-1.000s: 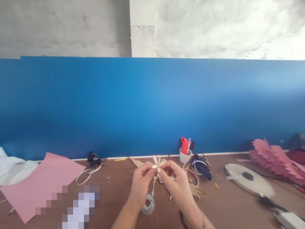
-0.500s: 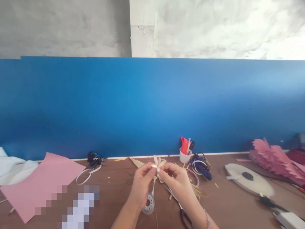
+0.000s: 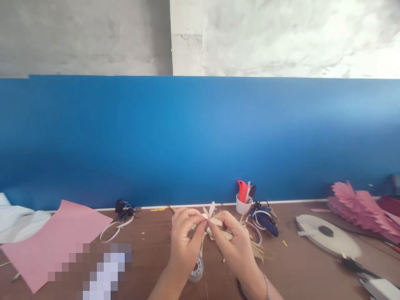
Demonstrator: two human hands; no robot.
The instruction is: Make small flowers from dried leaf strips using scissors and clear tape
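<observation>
A small cream flower [image 3: 211, 211] with narrow petals is held up between both hands over the middle of the table. My left hand [image 3: 186, 233] pinches its left side between thumb and fingertips. From the right, my right hand [image 3: 231, 237] grips a petal near the flower's centre, with thumb and index finger together. A thin stem runs down below the flower. Beneath the hands lies a roll of clear tape [image 3: 196, 271], partly covered by my left hand. Pale strips [image 3: 258, 251] lie beside and behind my right hand.
Pink paper [image 3: 56, 241] and a white bag [image 3: 21, 221] lie left, near keys [image 3: 125, 211]. A white cup [image 3: 243, 206] holds pens. Blue-handled pliers or similar [image 3: 269, 223], a white disc [image 3: 328, 235], folded pink paper [image 3: 362, 208] and a white device [image 3: 381, 288] are right.
The flower has turned, its petals now pointing more to the right. My left hand has rotated, its back facing the camera more. The scissors under my right arm are now mostly hidden.
</observation>
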